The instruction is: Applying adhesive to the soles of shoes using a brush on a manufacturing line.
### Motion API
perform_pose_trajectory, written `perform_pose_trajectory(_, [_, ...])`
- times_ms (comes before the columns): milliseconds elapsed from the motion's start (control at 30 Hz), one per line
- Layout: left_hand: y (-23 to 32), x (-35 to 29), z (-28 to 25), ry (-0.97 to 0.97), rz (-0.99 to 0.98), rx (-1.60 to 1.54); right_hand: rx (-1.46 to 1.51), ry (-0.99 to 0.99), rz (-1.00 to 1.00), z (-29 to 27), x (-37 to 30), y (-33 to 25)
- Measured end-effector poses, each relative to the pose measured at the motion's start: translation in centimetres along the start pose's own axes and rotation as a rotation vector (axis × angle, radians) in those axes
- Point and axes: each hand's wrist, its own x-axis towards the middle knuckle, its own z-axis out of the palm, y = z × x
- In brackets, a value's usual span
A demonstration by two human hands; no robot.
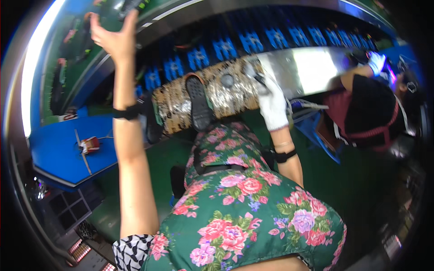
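My bare left hand [115, 39] is stretched up at the upper left, thumb and fingers spread wide apart. Just beyond its fingertips lies a dark shoe [129, 8] on a green surface; no grip on it shows. My right hand [271, 101], in a white glove, is closed over the right end of the worktop, around a small dark and grey item [254, 73] whose kind is unclear. Between the hands, a black shoe sole [199, 101] faces up on the plastic-wrapped, patterned worktop [174, 108]. Another dark shoe [153, 119] rests at the worktop's left end.
A round grey piece [227, 80] sits on the worktop. Blue racks [224, 49] line its far side, with a metal surface [280, 67] to the right. A blue table [58, 144] stands at left. A co-worker [366, 108] sits at right.
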Motion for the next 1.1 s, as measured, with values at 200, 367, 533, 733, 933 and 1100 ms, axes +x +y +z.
perform_pose_trajectory(200, [-0.7, 2.1, 4.4, -0.286, -0.308, -0.629, 0.024, 0.025, 0.136, -0.3, -0.9, 1.4])
perform_pose_trajectory(367, [-2.3, 2.8, 4.8, -0.509, -0.29, -1.099, -0.096, 0.018, 0.078, 0.4, -1.5, 1.8])
perform_pose_trajectory(533, [3.1, 0.9, -4.6, -0.305, -0.212, -0.933, -0.092, 0.006, 0.112, 0.9, -1.6, 1.8])
perform_pose_trajectory(733, [10.9, -7.8, -21.0, -0.856, -0.777, -1.645, -0.087, -0.021, 0.179, 0.1, -0.1, 3.0])
perform_pose_trajectory(933, [10.8, -10.0, -28.5, -1.5, -0.173, -1.46, -0.143, 0.006, 0.205, -0.6, 0.4, 4.4])
perform_pose_trajectory(1100, [10.1, -7.3, -27.5, -0.84, -0.857, -1.462, -0.171, -0.003, 0.119, -1.2, 1.3, 3.8])
